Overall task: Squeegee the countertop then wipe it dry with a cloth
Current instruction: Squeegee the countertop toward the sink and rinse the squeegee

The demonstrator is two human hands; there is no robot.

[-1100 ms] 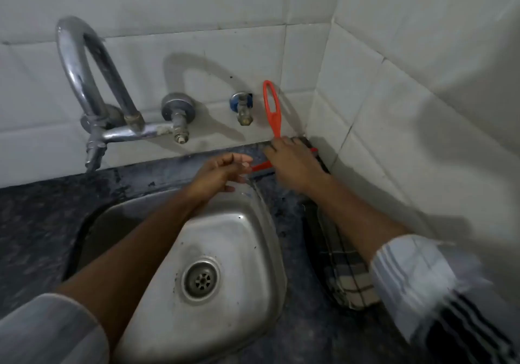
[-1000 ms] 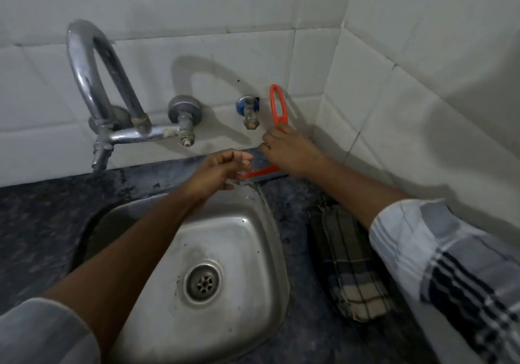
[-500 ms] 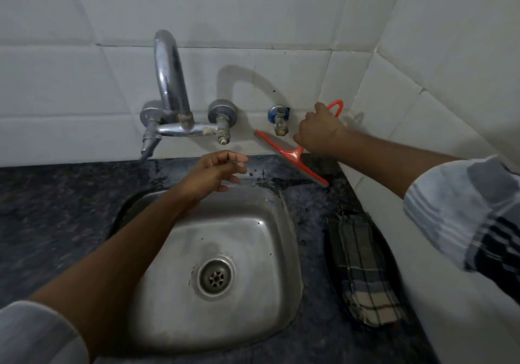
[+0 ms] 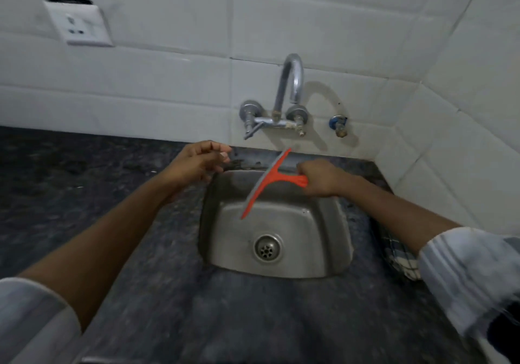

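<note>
over the sink (image 4: pixel 342 239), right hand (image 4: pixel 320 177) grips squeegee (image 4: pixel 266 183)

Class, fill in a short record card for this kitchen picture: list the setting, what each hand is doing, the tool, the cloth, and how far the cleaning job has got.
setting: dark stone countertop around a steel sink, white tiled wall, tap
right hand: grips the handle of the orange squeegee
squeegee position: held above the sink, blade running diagonally, not on the countertop
left hand: empty, fingers loosely curled, over the sink's back left corner
cloth: checked, lying on the countertop right of the sink, partly hidden by the right arm
progress: no squeegee stroke under way; cloth not yet picked up
</note>
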